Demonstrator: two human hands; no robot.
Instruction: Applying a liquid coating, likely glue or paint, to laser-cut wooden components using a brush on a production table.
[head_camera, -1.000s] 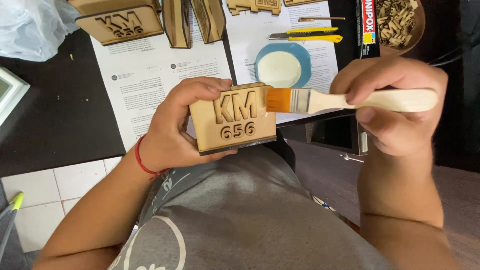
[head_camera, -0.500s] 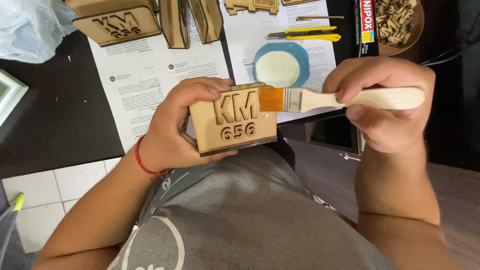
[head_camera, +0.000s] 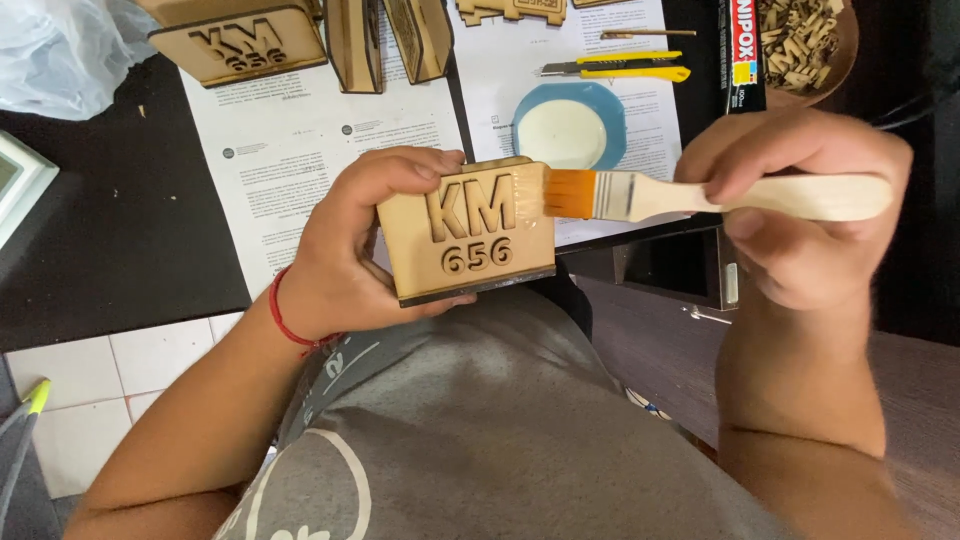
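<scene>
Your left hand (head_camera: 345, 265) gripped the pale wooden block with raised characters (head_camera: 470, 232), while your right hand (head_camera: 800, 205) closed around the flat wooden-handled brush (head_camera: 640, 195). Its orange bristles touched the block's upper right edge. Judging by that, coating had only started; the round blue dish of white paste (head_camera: 568, 130) sat beyond, full.

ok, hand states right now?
Left hand: closed on the wooden plaque.
Right hand: closed on the paintbrush, bristles touching the plaque.

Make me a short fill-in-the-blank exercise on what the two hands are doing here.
1. The left hand holds a wooden ____ with raised characters on its face.
2. The right hand holds a brush whose bristles are ____ in colour.
3. The bristles touch the upper ____ corner of the wooden piece as the camera sees it.
4. The blue dish on the paper holds a ____ liquid.

Missing words: block; orange; right; white
</scene>
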